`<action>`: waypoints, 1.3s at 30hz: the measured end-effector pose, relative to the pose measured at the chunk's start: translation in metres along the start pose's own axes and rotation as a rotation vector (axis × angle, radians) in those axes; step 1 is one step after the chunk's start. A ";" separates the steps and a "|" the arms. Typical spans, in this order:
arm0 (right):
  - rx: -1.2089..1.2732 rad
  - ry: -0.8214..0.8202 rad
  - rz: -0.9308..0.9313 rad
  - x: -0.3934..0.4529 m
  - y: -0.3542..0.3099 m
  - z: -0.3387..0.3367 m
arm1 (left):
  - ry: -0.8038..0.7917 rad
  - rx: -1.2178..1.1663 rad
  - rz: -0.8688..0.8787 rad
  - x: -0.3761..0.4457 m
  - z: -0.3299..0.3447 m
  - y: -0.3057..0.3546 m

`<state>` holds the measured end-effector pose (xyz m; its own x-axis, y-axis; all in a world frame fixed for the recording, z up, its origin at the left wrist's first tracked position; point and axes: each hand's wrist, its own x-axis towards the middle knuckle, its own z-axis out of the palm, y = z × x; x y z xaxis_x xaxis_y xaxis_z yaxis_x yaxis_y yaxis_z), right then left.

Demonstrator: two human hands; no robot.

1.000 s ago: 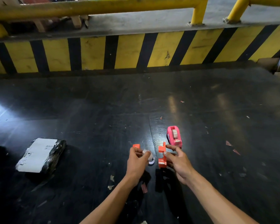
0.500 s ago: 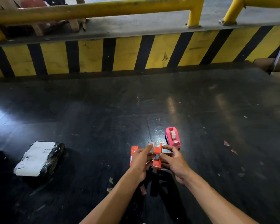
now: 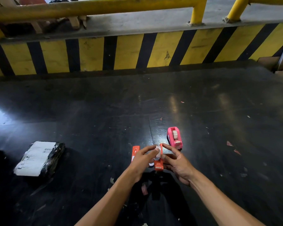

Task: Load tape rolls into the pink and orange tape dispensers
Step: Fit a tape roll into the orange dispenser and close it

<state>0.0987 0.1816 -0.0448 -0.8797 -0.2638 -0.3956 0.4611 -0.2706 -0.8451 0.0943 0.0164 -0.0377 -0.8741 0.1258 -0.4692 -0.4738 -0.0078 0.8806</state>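
A pink tape dispenser (image 3: pixel 174 138) stands on the black table (image 3: pixel 104 119) with a tape roll in it. Just in front of it, my right hand (image 3: pixel 176 163) grips an orange tape dispenser part (image 3: pixel 159 165). My left hand (image 3: pixel 141 159) pinches a whitish tape roll (image 3: pixel 158 152) and presses it against the upper end of that orange part. A second orange piece (image 3: pixel 135 152) lies flat on the table behind my left hand, partly hidden by it.
A parcel in black wrap with a white label (image 3: pixel 38 158) lies at the left. A yellow-and-black striped kerb (image 3: pixel 153 51) and a yellow rail (image 3: pixel 88 8) close off the far side. Small paper scraps (image 3: pixel 232 146) dot the table.
My left hand has brought the tape roll from beside the orange dispenser part up against it. Both hands have moved closer together; the pink dispenser has stayed put.
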 end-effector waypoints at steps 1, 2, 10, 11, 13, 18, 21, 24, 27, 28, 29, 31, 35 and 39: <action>0.014 -0.012 0.013 0.000 0.001 -0.002 | -0.009 0.028 0.004 0.000 -0.003 0.000; 0.029 -0.024 0.028 0.000 0.002 -0.004 | -0.023 0.062 0.003 0.000 -0.004 -0.001; 0.087 -0.015 0.082 -0.002 0.007 -0.014 | 0.375 0.392 0.128 0.029 -0.027 -0.013; 0.088 -0.009 0.084 -0.003 0.007 -0.017 | 0.414 0.495 0.083 0.034 -0.032 -0.019; 0.093 0.005 0.090 -0.004 0.005 -0.022 | 0.436 0.649 -0.004 0.041 -0.041 -0.027; 0.105 0.023 0.089 -0.004 0.002 -0.028 | 0.355 0.809 -0.024 0.057 -0.048 -0.036; 0.115 0.025 0.095 -0.003 0.002 -0.029 | 0.315 0.790 -0.032 0.056 -0.047 -0.027; 0.099 0.025 0.092 -0.002 0.001 -0.028 | 0.311 0.636 0.029 0.045 -0.042 -0.014; 0.087 0.024 0.075 -0.002 -0.001 -0.028 | 0.211 0.308 0.025 0.029 -0.032 0.001; 0.085 0.024 0.069 -0.003 -0.002 -0.027 | 0.141 0.206 -0.008 0.023 -0.029 0.005; 0.084 0.024 0.062 -0.004 -0.002 -0.026 | 0.067 0.120 -0.037 0.018 -0.025 0.008; 0.080 0.022 0.057 -0.005 -0.003 -0.023 | -0.053 0.027 -0.056 0.009 -0.020 0.011; 0.067 0.003 0.066 -0.008 -0.003 -0.018 | -0.126 -0.038 -0.060 -0.001 -0.013 0.013; 0.043 0.008 0.052 -0.009 0.000 -0.019 | -0.113 -0.109 -0.065 -0.004 -0.009 0.011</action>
<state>0.1045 0.2018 -0.0482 -0.8552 -0.2709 -0.4419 0.5108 -0.2961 -0.8071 0.0917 0.0067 -0.0263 -0.8266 0.2399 -0.5092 -0.5431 -0.1025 0.8334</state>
